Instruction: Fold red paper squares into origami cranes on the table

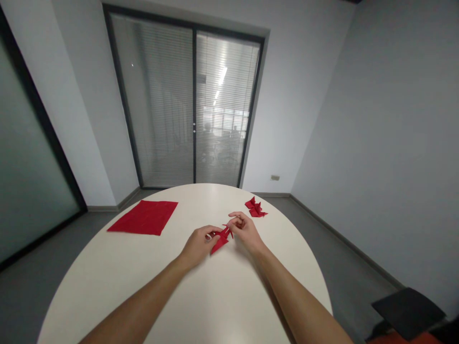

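Note:
Over the middle of the round table, my left hand point(202, 243) is closed on a red paper crane point(220, 243), gripping its side between thumb and fingers. The crane has a broad flat wing toward me and thin pointed ends on its far right. Finger and thumb of my right hand point(246, 230) pinch at one of those thin points; the exact tip is partly hidden by the fingers. Just beyond my right hand lie a few finished-looking red folded cranes point(256, 209), bunched together.
Red square paper point(145, 218) lies flat on the left of the white round table point(201, 306). A black chair part point(409, 310) stands at the lower right. Glass doors with blinds point(186, 105) are in the far wall.

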The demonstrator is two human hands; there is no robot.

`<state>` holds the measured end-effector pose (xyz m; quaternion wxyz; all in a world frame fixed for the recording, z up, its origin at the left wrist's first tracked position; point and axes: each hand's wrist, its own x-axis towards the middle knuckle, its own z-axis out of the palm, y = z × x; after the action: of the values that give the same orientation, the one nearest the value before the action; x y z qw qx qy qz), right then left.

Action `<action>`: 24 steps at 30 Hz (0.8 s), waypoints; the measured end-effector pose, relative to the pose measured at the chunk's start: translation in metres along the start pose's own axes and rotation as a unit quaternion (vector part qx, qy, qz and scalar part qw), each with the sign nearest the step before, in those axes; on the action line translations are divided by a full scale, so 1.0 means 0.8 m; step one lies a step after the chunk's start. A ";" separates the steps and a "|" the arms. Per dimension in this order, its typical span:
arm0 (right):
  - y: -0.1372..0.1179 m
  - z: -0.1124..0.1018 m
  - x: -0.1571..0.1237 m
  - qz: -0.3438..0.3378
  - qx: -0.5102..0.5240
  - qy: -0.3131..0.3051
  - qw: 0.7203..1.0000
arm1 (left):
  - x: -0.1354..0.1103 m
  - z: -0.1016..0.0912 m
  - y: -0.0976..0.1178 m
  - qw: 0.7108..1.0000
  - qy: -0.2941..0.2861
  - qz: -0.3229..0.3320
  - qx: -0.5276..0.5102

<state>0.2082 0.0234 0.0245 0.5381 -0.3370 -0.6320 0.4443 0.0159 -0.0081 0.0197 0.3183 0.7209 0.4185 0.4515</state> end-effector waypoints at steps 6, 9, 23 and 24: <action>0.002 -0.002 0.000 -0.001 -0.049 0.029 0.998 | 0.006 0.000 -0.004 0.997 0.050 -0.033 -0.053; 0.005 -0.003 -0.002 0.016 -0.087 0.017 0.996 | 0.013 -0.004 -0.010 0.987 0.107 -0.053 -0.105; 0.004 0.011 -0.011 0.071 -0.023 -0.062 0.995 | 0.016 -0.005 -0.009 0.980 0.118 -0.058 -0.148; 0.005 0.012 -0.011 0.073 -0.016 -0.057 0.996 | 0.016 -0.005 -0.009 0.980 0.116 -0.062 -0.151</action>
<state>0.2002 0.0155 0.0171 0.4617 -0.3647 -0.6428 0.4905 0.0132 0.0069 0.0204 0.3999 0.5798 0.4236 0.5696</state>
